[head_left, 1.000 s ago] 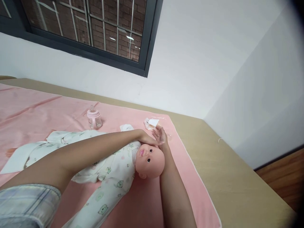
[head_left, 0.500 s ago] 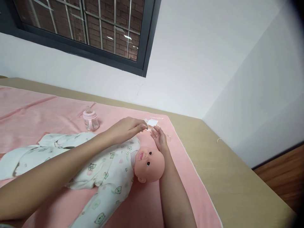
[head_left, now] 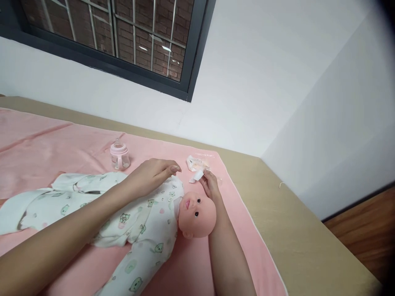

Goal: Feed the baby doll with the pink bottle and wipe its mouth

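Observation:
A baby doll (head_left: pixel 196 213) in a white printed romper (head_left: pixel 145 222) lies on its back on a pink blanket (head_left: pixel 61 144). My right hand (head_left: pixel 210 183) reaches past the doll's head and pinches a small white wipe (head_left: pixel 197 176) between its fingertips. Just beyond it lies a crumpled wipe packet (head_left: pixel 195 163). My left hand (head_left: pixel 154 172) hovers over the doll's shoulder with loosely curled fingers apart and nothing in them.
A small pink baby bottle (head_left: pixel 119 155) stands on the blanket behind the doll. The blanket covers a tan mattress (head_left: pixel 296 230) set into a white wall corner. A dark-framed window (head_left: pixel 123 37) is above. Wooden floor (head_left: pixel 364 234) shows at right.
My left hand drew back from the wipe packet toward the doll's shoulder. My right hand closed its open fingers on a white wipe and holds it above the doll's head.

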`<action>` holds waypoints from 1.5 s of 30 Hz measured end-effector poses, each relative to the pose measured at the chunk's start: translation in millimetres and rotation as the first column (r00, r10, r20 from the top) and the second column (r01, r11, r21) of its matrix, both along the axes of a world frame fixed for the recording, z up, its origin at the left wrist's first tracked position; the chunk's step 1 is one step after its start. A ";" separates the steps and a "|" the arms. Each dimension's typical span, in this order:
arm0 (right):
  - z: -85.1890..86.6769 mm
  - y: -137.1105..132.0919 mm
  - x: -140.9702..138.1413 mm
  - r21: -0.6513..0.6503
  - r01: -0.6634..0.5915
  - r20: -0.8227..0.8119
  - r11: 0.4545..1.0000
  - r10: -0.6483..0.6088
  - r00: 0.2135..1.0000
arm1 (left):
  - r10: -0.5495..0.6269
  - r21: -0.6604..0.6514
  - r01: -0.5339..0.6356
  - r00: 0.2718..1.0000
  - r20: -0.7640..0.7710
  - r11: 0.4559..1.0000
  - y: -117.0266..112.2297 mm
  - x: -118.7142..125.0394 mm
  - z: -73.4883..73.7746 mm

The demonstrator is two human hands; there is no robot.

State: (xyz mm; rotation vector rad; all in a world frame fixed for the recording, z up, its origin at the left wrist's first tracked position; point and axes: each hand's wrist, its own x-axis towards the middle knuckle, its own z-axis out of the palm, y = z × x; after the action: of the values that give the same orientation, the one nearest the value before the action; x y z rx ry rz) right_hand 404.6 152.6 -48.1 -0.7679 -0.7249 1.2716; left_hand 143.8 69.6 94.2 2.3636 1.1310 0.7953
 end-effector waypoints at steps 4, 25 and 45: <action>3.6 0.1 2.2 -0.031 -0.026 0.059 0.999 0.028 0.998 | 0.017 -0.014 -0.017 1.000 -0.017 1.000 0.6 -1.4 -0.1; 148.1 -97.6 -44.5 0.316 -0.346 0.762 0.883 -0.019 0.647 | -0.166 0.076 0.153 0.962 0.216 0.985 13.0 -0.1 -11.8; 150.9 -116.4 -73.9 0.397 -0.266 0.798 0.879 -0.187 0.572 | -0.317 0.017 0.340 0.858 0.404 0.940 2.1 -7.3 1.3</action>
State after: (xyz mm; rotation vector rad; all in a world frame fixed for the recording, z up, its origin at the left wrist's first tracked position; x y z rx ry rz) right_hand 330.6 36.2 102.8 -0.9165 -1.7768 0.6312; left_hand 136.5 71.7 95.6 2.1266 0.5511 1.0429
